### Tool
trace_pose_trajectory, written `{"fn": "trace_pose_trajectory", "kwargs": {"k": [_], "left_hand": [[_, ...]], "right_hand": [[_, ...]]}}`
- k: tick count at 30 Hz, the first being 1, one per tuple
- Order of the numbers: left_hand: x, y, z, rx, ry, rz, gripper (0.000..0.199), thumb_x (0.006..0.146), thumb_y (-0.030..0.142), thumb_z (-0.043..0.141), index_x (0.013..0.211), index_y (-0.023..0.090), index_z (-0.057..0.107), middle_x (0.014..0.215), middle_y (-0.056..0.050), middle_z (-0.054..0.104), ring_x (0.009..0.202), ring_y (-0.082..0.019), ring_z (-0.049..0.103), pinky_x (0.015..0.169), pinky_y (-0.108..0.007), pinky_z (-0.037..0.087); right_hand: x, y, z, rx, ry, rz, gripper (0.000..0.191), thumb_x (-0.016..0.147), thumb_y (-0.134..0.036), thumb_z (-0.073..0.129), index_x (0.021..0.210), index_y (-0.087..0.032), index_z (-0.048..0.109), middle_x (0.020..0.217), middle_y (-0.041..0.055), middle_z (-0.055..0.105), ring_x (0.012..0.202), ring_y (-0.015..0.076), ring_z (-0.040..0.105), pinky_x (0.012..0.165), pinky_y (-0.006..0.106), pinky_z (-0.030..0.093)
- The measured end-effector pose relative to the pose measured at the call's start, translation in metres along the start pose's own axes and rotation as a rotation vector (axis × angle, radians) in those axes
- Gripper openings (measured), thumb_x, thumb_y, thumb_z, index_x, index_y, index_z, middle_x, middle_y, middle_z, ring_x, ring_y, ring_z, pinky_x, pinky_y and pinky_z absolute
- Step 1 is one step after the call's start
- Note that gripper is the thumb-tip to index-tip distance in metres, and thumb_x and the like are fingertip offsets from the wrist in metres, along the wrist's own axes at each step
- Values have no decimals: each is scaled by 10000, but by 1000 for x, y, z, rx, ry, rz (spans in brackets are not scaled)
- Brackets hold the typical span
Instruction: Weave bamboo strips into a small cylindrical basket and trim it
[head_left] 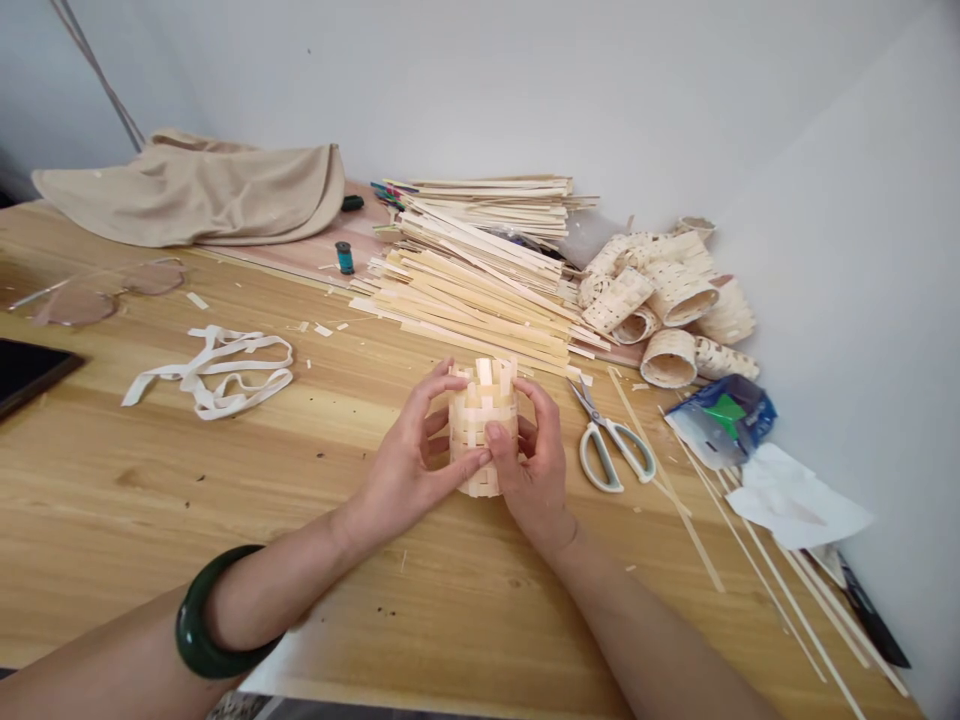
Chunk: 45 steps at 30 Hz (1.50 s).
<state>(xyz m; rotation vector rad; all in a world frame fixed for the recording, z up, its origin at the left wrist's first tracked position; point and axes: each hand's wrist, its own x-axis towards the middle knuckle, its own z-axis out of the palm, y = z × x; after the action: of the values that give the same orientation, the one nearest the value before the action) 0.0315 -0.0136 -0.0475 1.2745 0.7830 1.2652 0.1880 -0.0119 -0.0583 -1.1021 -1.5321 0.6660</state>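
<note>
A small woven cylinder of pale flat strips (484, 405) stands upright on the wooden table, with loose strip ends poking up around its top. My left hand (412, 450) wraps its left side, thumb across the front. From the right, my right hand (536, 465) grips it, its thumb pressed on the front weave near the left thumb. The far side of the cylinder and some fingertips are hidden behind it. Just right of my right hand, scissors (611, 440) with white and grey handles lie with blades slightly apart.
Strip bundles (480, 290) lie at the back, beside a teal thread spool (344, 257). Finished woven tubes (667, 290) are piled back right, near a blue packet (724, 418). Leftward are white tape (217, 375), glasses (112, 292), beige cloth (217, 190) and a dark device (30, 372).
</note>
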Motion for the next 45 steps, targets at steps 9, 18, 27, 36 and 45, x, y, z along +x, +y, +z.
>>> {"fn": "trace_pose_trajectory", "kwargs": {"k": [9, 18, 27, 36, 45], "left_hand": [[5, 16, 2, -52, 94, -136, 1051, 783, 364, 824, 1619, 280, 194, 1630, -122, 413, 1474, -311, 431, 1193, -445, 398], [9, 15, -2, -437, 10, -396, 627, 784, 479, 766, 1307, 159, 635, 1255, -146, 736, 1178, -380, 675, 948, -461, 576], [14, 16, 4, -566, 85, -406, 552, 863, 660, 631, 1107, 181, 760, 1118, -100, 796, 1177, -337, 690, 1020, -441, 542], [12, 14, 1, -479, 185, -382, 536, 814, 594, 672, 1089, 141, 753, 1054, -126, 808, 1127, -367, 711, 960, -443, 570], [13, 15, 2, -560, 113, -384, 597, 796, 678, 674, 1072, 155, 759, 1040, -121, 806, 1154, -372, 694, 946, -453, 572]], "right_hand": [[-9, -9, -1, -43, -57, -222, 554, 1053, -304, 408, 1580, -344, 243, 1526, 119, 479, 1279, 268, 610, 948, 496, 626], [-5, -10, -1, -15, -95, -78, 661, 912, -418, 667, 1512, -356, 397, 1460, 113, 436, 1143, 250, 628, 802, 391, 660], [-7, -11, 2, -22, -121, -93, 629, 853, -363, 733, 1428, -379, 477, 1394, 88, 449, 1158, 255, 607, 822, 399, 664], [-11, -8, 6, -47, -149, -131, 621, 887, -395, 707, 1451, -354, 453, 1439, 104, 438, 1336, 287, 509, 884, 420, 663], [-11, 2, 9, 21, -122, -137, 802, 881, -536, 694, 1549, -326, 303, 1509, 137, 439, 1287, 295, 568, 981, 483, 602]]}}
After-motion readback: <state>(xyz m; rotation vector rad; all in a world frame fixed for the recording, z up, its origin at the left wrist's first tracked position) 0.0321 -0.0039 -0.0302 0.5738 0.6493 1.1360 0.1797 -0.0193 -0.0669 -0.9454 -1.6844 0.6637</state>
